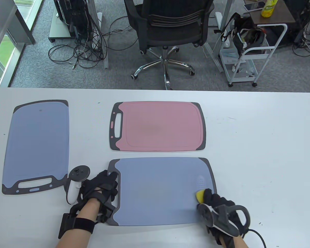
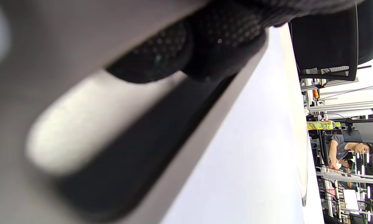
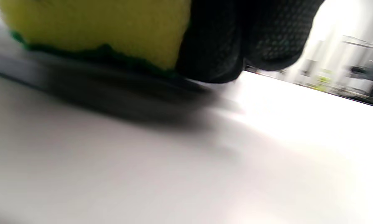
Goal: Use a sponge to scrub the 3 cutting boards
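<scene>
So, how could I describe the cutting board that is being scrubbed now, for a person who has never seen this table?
On the white table lie three cutting boards; look at the one nearest the person, directly below the pink board. This near blue board lies sideways, with its handle under the left hand and the yellow sponge in the right hand at its right end. The other blue board lies lengthwise at far left, untouched.

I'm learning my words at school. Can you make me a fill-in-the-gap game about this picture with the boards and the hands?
1. The right hand grips a yellow ____.
2. The far cutting board in the middle is ____ in colour.
3. The left hand rests on the handle end of the near ____ cutting board.
4. There are ____ cutting boards on the white table.

Missing words: sponge; pink; blue; three
</scene>
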`<action>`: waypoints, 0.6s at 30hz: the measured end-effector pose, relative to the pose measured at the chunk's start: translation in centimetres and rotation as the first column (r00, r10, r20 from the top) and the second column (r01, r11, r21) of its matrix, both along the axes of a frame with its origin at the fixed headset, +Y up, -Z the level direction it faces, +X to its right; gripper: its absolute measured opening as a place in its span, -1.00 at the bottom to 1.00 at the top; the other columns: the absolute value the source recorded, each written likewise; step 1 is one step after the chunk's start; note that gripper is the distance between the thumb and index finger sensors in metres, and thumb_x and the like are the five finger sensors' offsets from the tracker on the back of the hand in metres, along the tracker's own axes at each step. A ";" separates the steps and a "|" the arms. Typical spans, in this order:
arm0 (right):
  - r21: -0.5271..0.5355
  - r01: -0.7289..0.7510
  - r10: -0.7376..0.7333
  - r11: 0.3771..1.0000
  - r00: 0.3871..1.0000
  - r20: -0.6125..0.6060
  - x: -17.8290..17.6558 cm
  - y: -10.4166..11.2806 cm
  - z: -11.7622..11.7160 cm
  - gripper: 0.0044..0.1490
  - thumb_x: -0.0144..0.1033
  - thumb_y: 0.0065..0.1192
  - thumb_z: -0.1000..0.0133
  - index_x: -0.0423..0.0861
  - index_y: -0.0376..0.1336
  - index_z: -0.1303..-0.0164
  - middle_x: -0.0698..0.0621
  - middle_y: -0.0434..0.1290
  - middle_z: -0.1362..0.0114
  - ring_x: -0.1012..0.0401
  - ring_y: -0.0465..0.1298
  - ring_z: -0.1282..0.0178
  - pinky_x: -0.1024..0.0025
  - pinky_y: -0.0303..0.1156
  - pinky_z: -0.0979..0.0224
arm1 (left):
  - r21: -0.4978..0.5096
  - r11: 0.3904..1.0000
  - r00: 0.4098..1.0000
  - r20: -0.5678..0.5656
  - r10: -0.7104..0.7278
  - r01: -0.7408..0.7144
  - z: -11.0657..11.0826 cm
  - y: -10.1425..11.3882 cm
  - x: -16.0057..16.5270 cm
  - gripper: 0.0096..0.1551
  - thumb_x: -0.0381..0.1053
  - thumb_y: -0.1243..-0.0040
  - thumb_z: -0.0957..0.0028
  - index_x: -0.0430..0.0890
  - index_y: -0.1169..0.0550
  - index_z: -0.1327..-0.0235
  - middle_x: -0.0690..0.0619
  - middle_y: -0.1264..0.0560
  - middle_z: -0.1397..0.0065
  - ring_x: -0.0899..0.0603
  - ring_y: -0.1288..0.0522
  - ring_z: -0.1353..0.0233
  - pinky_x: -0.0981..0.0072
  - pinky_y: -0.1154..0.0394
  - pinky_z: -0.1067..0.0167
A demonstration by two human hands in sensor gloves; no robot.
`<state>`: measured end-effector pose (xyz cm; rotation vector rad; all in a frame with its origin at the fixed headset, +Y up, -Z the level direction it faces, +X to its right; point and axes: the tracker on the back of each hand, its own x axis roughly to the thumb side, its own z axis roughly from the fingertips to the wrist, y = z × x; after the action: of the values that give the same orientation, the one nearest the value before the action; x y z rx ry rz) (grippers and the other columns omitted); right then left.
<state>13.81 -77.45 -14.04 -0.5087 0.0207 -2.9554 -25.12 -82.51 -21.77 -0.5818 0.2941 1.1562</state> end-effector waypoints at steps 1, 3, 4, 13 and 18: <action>-0.004 0.048 -0.048 0.999 0.996 -0.076 -3.0 0.1 0.2 -0.07 0.19 0.12 -0.03 -0.23 0.19 -0.43 -0.12 0.46 -0.12 0.15 0.56 0.10 0.10 0.51 -0.12 | 0.001 1.000 1.000 -0.001 0.002 -0.002 0.0 0.0 0.0 -0.38 0.31 -0.08 -0.29 -0.10 -0.40 -0.37 0.21 -0.62 -0.02 0.24 -0.74 0.25 0.43 -0.79 0.26; -0.021 0.101 -0.103 0.995 0.973 -0.207 -8.7 0.2 0.9 -0.05 0.20 0.13 -0.02 -0.24 0.19 -0.43 -0.12 0.45 -0.10 0.16 0.55 0.12 0.11 0.50 -0.12 | -0.001 1.000 1.000 -0.003 0.007 -0.007 0.0 0.0 -0.1 -0.38 0.31 -0.07 -0.29 -0.10 -0.40 -0.37 0.21 -0.62 -0.02 0.25 -0.74 0.25 0.43 -0.79 0.27; -0.005 0.083 -0.081 0.997 0.952 -0.294 -12.2 0.3 1.5 -0.04 0.22 0.12 -0.01 -0.23 0.19 -0.43 -0.11 0.45 -0.10 0.17 0.55 0.12 0.12 0.50 -0.12 | -0.003 1.000 1.000 -0.004 0.011 -0.011 0.0 0.0 -0.1 -0.38 0.31 -0.07 -0.29 -0.10 -0.40 -0.37 0.21 -0.62 -0.02 0.25 -0.74 0.25 0.43 -0.80 0.27; 0.031 0.033 -0.016 0.999 0.902 -0.430 -18.3 0.5 2.8 0.00 0.33 0.09 0.03 -0.14 0.16 -0.44 -0.02 0.46 -0.05 0.26 0.56 0.19 0.21 0.55 -0.04 | -0.005 1.000 0.999 -0.025 0.031 -0.031 0.0 0.0 -0.5 -0.38 0.31 -0.07 -0.29 -0.09 -0.40 -0.37 0.21 -0.62 -0.02 0.24 -0.74 0.26 0.44 -0.80 0.27; 0.043 -0.042 0.054 0.998 0.939 -0.339 -9.5 -0.1 2.1 0.01 0.38 0.02 0.03 -0.08 0.10 -0.47 0.03 0.45 -0.05 0.28 0.55 0.19 0.23 0.55 -0.05 | 0.002 1.000 0.999 -0.031 0.023 -0.022 0.0 0.1 -0.5 -0.38 0.31 -0.08 -0.28 -0.09 -0.40 -0.37 0.20 -0.63 -0.02 0.24 -0.75 0.26 0.43 -0.80 0.28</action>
<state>4.32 -77.56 -11.89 -0.9928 0.0961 -2.7755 -25.63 -82.45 -21.80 -0.5666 0.3140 1.1882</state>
